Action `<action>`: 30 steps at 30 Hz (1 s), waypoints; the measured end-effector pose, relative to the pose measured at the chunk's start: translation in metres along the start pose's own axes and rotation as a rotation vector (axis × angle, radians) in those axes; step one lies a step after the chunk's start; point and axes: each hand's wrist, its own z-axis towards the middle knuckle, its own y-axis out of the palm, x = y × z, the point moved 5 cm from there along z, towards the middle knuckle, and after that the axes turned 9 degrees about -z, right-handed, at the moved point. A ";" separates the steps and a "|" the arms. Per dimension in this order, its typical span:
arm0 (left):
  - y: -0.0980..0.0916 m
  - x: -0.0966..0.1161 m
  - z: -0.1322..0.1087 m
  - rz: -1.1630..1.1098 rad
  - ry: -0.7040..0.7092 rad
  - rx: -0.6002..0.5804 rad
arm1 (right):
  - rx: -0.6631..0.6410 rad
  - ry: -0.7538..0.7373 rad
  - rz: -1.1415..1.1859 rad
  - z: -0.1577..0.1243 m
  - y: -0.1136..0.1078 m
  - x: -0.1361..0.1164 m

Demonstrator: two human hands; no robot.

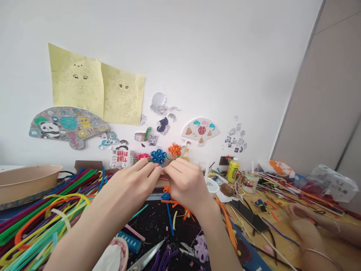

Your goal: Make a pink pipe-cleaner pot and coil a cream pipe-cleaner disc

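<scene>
My left hand point(139, 180) and my right hand point(184, 182) meet in the middle of the view, raised over the table, fingers closed in a pinch. Whatever sits between their fingertips is hidden behind the knuckles. Just beyond them stand a blue pipe-cleaner flower point(158, 156), an orange one point(175, 149) and a pink one point(142, 156). Below, on a dark mat point(152, 222), lie a silver blade point(150, 255), small scissors point(187, 249), a lilac pipe-cleaner piece point(201, 248), and a blue box point(129, 241). Orange and blue pipe-cleaner bits lie under my right hand.
Bundled pipe cleaners point(42, 222) cover the left side, near a beige basin point(28, 180). At right are a yellow bottle point(232, 170), a glass jar point(250, 182), a black phone point(249, 215) and another person's hands point(299, 216). Drawings point(122, 94) hang on the wall.
</scene>
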 end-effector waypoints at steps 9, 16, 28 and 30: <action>0.004 -0.017 -0.012 -0.356 -0.230 0.163 | 0.110 0.213 0.452 -0.004 -0.004 0.016; -0.007 -0.020 -0.007 -0.537 -0.340 0.275 | 0.117 0.493 0.835 -0.009 0.008 0.030; -0.003 -0.017 -0.006 -0.532 -0.367 0.282 | 0.123 0.681 1.141 -0.016 0.026 0.033; -0.005 -0.016 -0.006 -0.548 -0.381 0.302 | 0.129 0.719 1.216 -0.016 0.031 0.032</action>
